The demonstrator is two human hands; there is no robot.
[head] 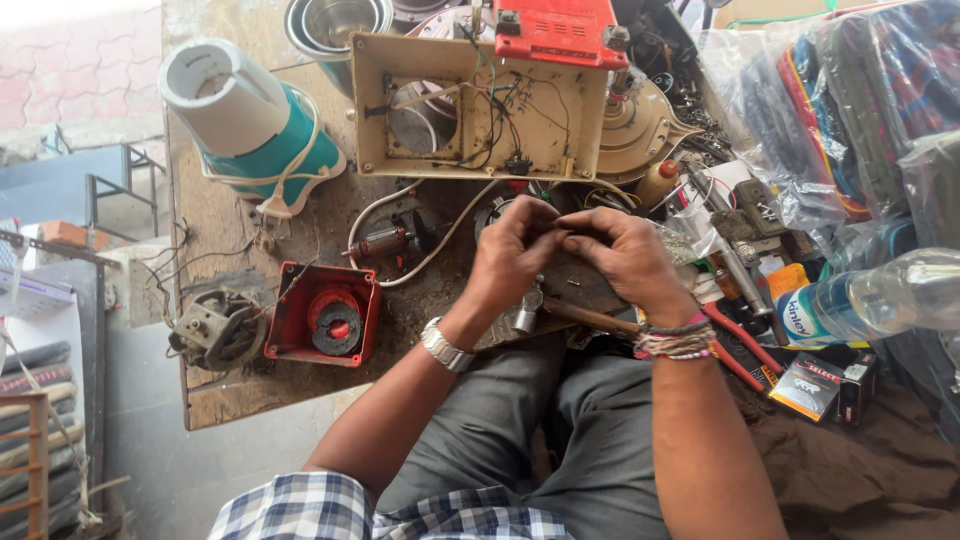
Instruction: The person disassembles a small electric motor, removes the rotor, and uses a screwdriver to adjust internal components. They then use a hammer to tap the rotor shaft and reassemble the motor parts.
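Both hands meet at the centre of the frame, above the dirty workbench [230,390]. The left hand [512,255] and the right hand [625,255] pinch with closed fingertips one small part [562,223]; it is too small to make out. Above them stands an open beige casing [478,105] with wires, under a red box [558,30]. At upper left lies a white and teal mixer base [250,120], at lower left a red housing [325,315]. A hammer [560,312] lies under the wrists, partly hidden. A clear bottle [880,295] is cut off at right.
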